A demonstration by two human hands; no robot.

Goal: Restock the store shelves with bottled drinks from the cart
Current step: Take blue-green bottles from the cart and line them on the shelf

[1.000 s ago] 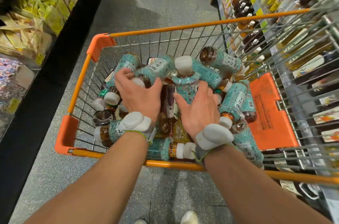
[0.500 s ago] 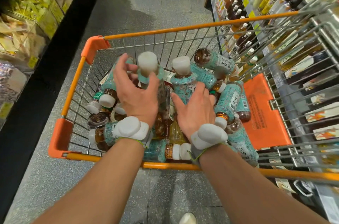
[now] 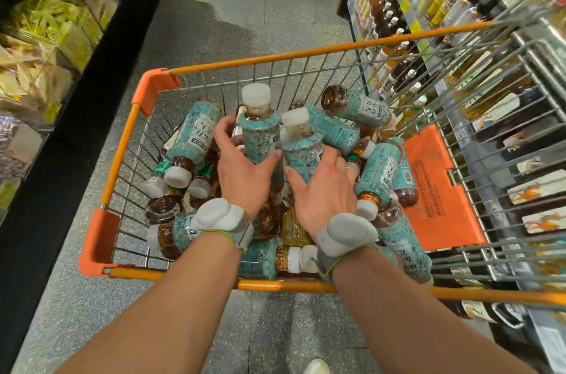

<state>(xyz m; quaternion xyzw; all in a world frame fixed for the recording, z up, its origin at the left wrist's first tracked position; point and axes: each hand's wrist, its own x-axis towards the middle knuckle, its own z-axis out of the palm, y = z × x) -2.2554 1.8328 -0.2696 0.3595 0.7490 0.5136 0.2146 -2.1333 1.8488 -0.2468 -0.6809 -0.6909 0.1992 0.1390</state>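
Fingers (image 3: 223, 129) of my left hand (image 3: 245, 177) curl round an upright teal-label bottle (image 3: 259, 134), and my right hand (image 3: 324, 193) wraps a second bottle (image 3: 301, 148) just beside it, both over the pile in the orange cart (image 3: 266, 58). I can't see the far-side fingertips behind the labels, and the lower bottles are buried. Speckled grey floor (image 3: 245, 6) lies ahead, with blurred drink shelves (image 3: 398, 21) at right.

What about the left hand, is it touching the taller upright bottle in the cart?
Touching. The head view shows the left hand with thumb and fingers curled round the upright bottle at its teal label.
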